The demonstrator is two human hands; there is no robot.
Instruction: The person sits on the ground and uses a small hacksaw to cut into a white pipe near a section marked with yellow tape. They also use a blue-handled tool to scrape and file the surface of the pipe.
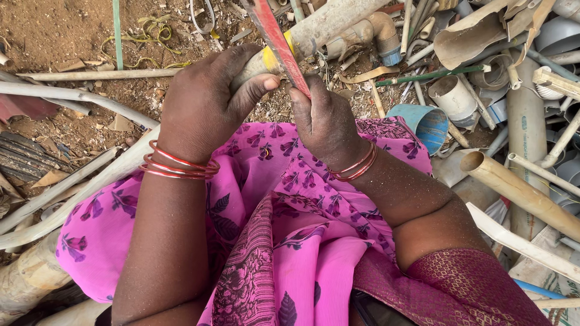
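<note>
Dirt-caked pipe (pixel 314 27) was clamped in the left hand (pixel 202 99) above the pink-clad lap, slanting up toward the scrap heap. A red blade (pixel 279 43) was gripped in the closed right hand (pixel 326 118) and laid across the pipe's yellow-marked end. Cut pipe offcuts (pixel 519 90) were strewn over the ground to the right.

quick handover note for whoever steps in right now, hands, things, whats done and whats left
Left hand: closed around the dirty pale pipe, near its yellow-marked part.
Right hand: gripping a red flat blade, its edge laid against the pipe.
Pipe runs up and right from above the pink-clothed lap.
Scrap pipe pile on the right.
Done: blade set on the pipe.
Left: any cut; none shows yet.
</note>
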